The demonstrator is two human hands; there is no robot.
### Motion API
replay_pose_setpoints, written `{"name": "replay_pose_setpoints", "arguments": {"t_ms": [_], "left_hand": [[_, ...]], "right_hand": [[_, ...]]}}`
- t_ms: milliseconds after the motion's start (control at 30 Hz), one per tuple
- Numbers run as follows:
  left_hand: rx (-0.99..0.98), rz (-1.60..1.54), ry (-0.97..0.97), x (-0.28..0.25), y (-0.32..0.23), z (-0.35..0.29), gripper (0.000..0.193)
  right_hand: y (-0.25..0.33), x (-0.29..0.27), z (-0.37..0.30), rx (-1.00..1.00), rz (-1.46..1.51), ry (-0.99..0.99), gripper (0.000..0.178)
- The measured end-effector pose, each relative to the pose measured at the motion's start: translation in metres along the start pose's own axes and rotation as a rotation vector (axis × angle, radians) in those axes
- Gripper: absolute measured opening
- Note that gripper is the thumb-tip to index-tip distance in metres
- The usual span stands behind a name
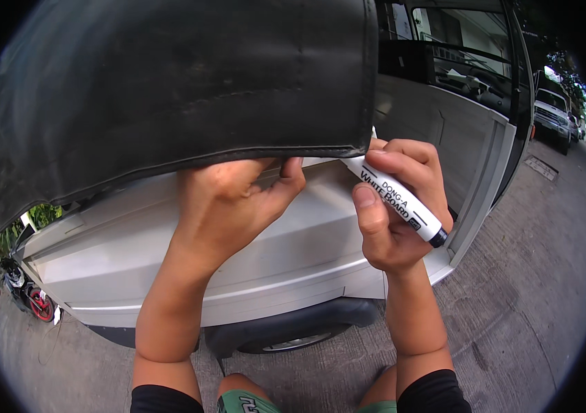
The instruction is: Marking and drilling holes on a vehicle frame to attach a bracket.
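Note:
A black leather-like cover [190, 82] with a stitched hem hangs across the upper left, over the side of a white vehicle [272, 241]. Just under its lower edge is my left hand [227, 196], curled, with its fingertips hidden behind the hem; what they hold does not show. At the cover's lower right corner, my right hand [406, 206] grips a white whiteboard marker [396, 199] between thumb and fingers. The marker slants, its black end down to the right and its other end up against the corner, where the tip is hidden.
Beneath the white side panel shows a dark wheel arch with a wheel [300, 342]. The vehicle's cab [472, 76] is at the upper right. A motorcycle with a red wheel [42, 304] stands far left, and another white vehicle [552, 110] far right. The ground [513, 296] is grooved concrete.

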State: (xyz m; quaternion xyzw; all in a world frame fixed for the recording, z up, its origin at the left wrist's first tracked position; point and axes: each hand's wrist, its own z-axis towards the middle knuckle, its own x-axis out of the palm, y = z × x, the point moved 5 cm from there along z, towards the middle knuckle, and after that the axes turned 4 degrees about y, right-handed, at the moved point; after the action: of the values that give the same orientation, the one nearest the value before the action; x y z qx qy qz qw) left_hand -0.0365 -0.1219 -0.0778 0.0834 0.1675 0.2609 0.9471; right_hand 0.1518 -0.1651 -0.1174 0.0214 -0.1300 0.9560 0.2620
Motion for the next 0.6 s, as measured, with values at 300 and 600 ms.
{"name": "replay_pose_setpoints", "arguments": {"t_ms": [300,600], "left_hand": [[0.056,-0.013,-0.063,0.0,0.001,-0.001,0.013],[0.005,0.001,0.019,-0.002,-0.002,0.0,0.021]], "right_hand": [[0.007,0.012,0.005,-0.04,-0.21,0.037,0.026],[0.009,0.015,0.006,-0.046,-0.258,0.054,0.028]]}}
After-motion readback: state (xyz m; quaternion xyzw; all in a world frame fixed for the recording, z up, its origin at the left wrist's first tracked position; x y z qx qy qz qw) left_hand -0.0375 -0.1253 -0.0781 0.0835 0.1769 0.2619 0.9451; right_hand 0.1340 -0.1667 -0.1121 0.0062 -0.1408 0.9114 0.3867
